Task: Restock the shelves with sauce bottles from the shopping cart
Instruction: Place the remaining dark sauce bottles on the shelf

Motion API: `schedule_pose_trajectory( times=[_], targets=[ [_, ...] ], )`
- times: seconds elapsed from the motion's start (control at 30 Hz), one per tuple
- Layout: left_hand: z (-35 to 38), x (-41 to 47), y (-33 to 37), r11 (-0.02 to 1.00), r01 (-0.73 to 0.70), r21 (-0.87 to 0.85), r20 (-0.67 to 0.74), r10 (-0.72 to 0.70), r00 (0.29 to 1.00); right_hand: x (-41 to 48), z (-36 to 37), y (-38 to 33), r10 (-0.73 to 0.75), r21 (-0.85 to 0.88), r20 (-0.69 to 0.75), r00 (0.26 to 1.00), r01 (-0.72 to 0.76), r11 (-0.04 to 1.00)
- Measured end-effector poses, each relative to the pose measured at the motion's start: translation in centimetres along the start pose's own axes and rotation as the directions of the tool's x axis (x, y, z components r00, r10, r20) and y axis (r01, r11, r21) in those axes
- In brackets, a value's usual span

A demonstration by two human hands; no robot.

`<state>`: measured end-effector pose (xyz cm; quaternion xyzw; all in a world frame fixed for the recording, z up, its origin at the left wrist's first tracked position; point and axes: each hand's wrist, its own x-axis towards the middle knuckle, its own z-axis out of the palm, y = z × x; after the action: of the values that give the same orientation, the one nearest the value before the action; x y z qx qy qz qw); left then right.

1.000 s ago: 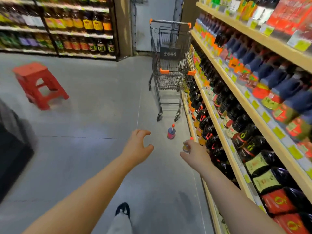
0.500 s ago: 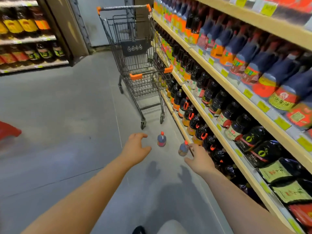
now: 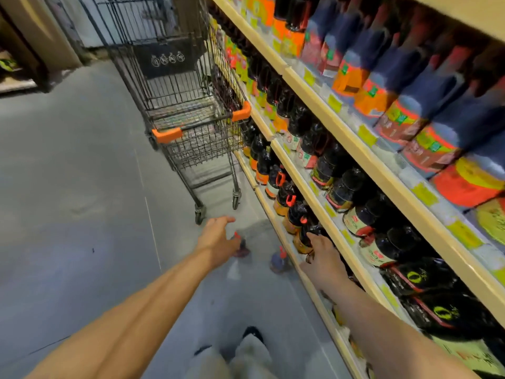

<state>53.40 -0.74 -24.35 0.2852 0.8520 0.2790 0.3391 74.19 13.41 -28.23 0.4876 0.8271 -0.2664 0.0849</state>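
Two small sauce bottles with red caps stand on the grey floor beside the shelving. My left hand (image 3: 218, 237) reaches down onto the left bottle (image 3: 241, 248), fingers spread and partly covering it; a grip does not show. The right bottle (image 3: 278, 260) stands free, just left of my right hand (image 3: 323, 259). That hand lies by the lowest shelf's edge (image 3: 276, 228), its fingers straight and touching a dark shelf bottle (image 3: 307, 233). The wire shopping cart (image 3: 191, 132) with orange corner guards stands ahead against the shelves, its basket looking empty.
Wooden shelves (image 3: 382, 170) packed with dark and blue-topped sauce bottles run along the right. Open grey floor (image 3: 82, 201) spreads to the left. My legs and a dark shoe (image 3: 252, 333) show at the bottom. Another shelf unit (image 3: 16, 72) sits far left.
I have stepped closer and bent lower. My left hand has come down onto the left floor bottle. My right hand has moved past the right bottle to the lowest shelf.
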Motion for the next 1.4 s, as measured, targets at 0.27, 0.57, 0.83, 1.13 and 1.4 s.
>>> schedule_pose_trajectory(
  times=[0.27, 0.57, 0.83, 1.13, 1.4],
  targets=[
    [6.9, 12.1, -5.9, 0.974, 0.157, -0.163, 0.058, -0.149, 0.987, 11.7, 9.4, 0.7, 0.003, 0.078, 0.12, 0.993, -0.013, 0.997],
    [19.8, 25.6, -17.7, 0.881, 0.432, -0.192, 0.141, -0.411, 0.901, 22.7, 24.8, 7.5, 0.197, 0.1, 0.137, 0.971, -0.212, 0.972],
    [28.4, 34.5, -26.5, 0.753, 0.539, -0.378, 0.182, -0.511, 0.84, 30.6, 35.7, 15.6, 0.389, 0.277, 0.01, 0.921, -0.376, 0.884],
    [32.4, 36.5, -27.5, 0.647, 0.607, -0.461, 0.31, -0.524, 0.793, 31.3, 38.6, 18.0, 0.486, 0.401, 0.151, 0.861, -0.502, 0.766],
    [31.9, 39.2, -27.0, 0.588, 0.523, -0.617, 0.19, -0.534, 0.824, 31.0, 38.6, 16.6, 0.429, 0.606, 0.434, 0.792, -0.609, 0.511]
  ],
)
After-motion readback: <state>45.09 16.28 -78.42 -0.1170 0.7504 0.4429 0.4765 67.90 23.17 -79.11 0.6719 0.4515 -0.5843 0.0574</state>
